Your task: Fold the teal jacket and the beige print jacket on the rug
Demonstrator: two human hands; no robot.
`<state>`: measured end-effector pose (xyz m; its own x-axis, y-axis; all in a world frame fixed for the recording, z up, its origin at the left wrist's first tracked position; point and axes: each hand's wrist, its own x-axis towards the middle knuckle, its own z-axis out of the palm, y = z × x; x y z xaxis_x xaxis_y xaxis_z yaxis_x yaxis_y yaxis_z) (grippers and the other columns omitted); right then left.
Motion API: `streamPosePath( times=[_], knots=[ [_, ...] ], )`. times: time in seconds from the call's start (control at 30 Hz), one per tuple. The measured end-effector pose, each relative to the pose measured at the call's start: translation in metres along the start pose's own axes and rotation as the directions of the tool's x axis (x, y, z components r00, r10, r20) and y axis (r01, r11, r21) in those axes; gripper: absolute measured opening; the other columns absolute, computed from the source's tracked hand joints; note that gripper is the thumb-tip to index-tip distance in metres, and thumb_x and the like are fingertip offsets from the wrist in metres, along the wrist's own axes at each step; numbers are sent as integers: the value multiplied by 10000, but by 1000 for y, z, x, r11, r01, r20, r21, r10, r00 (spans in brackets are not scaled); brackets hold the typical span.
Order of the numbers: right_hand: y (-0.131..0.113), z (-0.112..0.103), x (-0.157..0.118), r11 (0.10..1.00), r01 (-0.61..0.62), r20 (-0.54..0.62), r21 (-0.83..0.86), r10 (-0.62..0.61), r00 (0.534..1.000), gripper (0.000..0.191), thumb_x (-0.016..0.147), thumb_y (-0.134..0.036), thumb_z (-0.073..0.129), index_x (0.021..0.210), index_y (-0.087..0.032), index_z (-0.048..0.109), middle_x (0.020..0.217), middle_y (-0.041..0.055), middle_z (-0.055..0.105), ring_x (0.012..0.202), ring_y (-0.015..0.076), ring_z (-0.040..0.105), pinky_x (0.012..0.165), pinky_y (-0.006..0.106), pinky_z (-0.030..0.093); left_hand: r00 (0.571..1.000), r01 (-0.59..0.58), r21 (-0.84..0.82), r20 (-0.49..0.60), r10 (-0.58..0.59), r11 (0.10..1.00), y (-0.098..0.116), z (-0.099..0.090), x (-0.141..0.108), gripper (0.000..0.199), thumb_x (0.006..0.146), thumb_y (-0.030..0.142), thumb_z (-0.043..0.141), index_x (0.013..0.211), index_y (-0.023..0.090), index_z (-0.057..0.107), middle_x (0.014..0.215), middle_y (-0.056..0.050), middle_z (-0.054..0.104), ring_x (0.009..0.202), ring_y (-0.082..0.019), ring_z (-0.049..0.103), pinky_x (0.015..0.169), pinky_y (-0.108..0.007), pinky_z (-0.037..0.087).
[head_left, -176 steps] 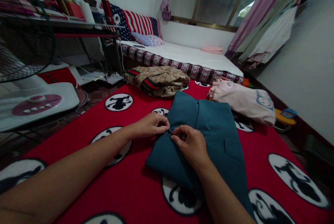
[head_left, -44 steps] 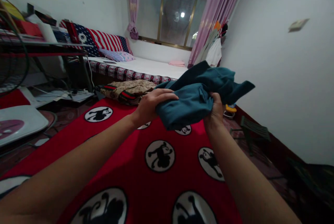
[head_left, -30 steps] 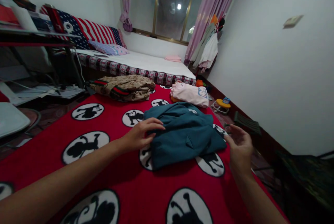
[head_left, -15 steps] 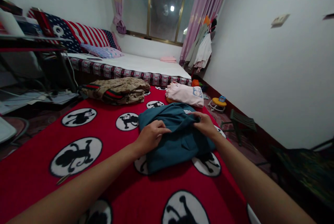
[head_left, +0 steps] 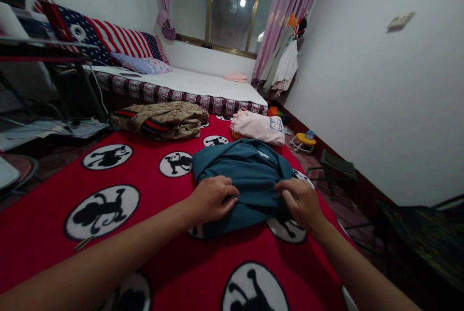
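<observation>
A folded teal sweatshirt (head_left: 242, 168) lies on the red blanket in front of me, with a small white mark near its far edge. My left hand (head_left: 213, 198) rests at its near left part, fingers curled in a pinch on the cloth. At the near right side, my right hand (head_left: 299, 202) has thumb and fingers closed on the fabric's edge. The cloth between the two hands shows several soft creases. Part of the near edge is hidden behind my left hand.
The red blanket (head_left: 174, 258) has black figures in white ovals. Beyond the sweatshirt lie a folded pink garment (head_left: 253, 126) and a brown patterned garment (head_left: 163, 120). A thin stick-like item (head_left: 84, 243) is at left. A dark folding stool (head_left: 335, 170) stands on the floor at right.
My right hand has come down and nearer from the sweatshirt's far right edge to its near right side. My left hand has shifted slightly nearer. The upper layer of cloth now lies flatter.
</observation>
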<state>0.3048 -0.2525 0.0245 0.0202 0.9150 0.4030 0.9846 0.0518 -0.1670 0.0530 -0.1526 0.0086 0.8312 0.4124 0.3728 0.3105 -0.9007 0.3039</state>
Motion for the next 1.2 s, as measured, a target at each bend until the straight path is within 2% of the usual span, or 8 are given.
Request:
streamPosePath(
  times=[0.17,0.3,0.53,0.67,0.8,0.9,1.03,1.2],
  knots=[
    [-26,13,37,995,68,-48,-78,-72,996,275,853,-144,477,1022,-215,682,1124,50,666,986,211,594,868,324,386,966,134,-10,-222,-132,991,0,16,45,267,868,189,530,1088,192,681,1080,-75,630,1019,-211,583,903,-314,469],
    [-23,34,38,989,53,45,-136,-47,998,302,847,-156,505,1112,-178,648,1154,84,634,1042,222,575,878,317,396,953,221,6,-212,-215,975,-13,34,68,469,822,281,607,1269,143,587,1330,-121,538,1190,-269,511,1010,-374,436],
    [-21,17,40,979,-35,235,-201,83,968,232,892,-312,500,978,-252,708,913,31,714,887,215,651,719,298,412,987,150,86,-75,-144,985,-8,45,69,306,865,372,546,1086,226,699,977,-60,686,983,-264,565,849,-414,466],
    [-12,10,73,963,-146,177,-228,188,966,222,882,-309,519,998,-279,706,991,25,713,881,212,668,684,289,414,987,113,161,-129,-93,980,5,51,63,272,886,353,515,1003,203,710,941,-80,668,958,-262,557,843,-434,440],
    [9,29,118,916,-258,22,-308,278,960,466,847,-379,598,1276,-201,566,1276,138,587,1084,295,609,793,345,451,989,84,174,-138,-60,981,8,58,59,357,903,335,490,1196,186,630,1138,-92,650,1046,-269,544,880,-440,450],
    [25,44,141,888,-332,127,-317,387,913,732,749,-511,696,1354,-156,487,1272,187,589,1137,342,582,833,394,464,990,74,176,-133,-51,982,7,60,58,417,907,343,479,1277,175,572,1283,-99,597,1093,-280,529,883,-443,472],
    [38,52,150,926,-271,273,-262,340,900,414,776,-392,670,1149,-211,660,1149,99,684,1067,277,637,805,328,470,979,67,151,-201,-36,986,7,59,55,433,873,333,527,1273,170,565,1429,-131,458,1194,-297,469,903,-415,485],
    [38,58,141,897,-284,64,-340,324,944,270,840,-306,550,1063,-223,677,1057,83,708,999,270,661,771,334,462,965,156,99,-229,-130,983,10,58,54,247,902,282,471,1038,165,642,1024,-104,633,953,-243,564,807,-370,511]
  ],
)
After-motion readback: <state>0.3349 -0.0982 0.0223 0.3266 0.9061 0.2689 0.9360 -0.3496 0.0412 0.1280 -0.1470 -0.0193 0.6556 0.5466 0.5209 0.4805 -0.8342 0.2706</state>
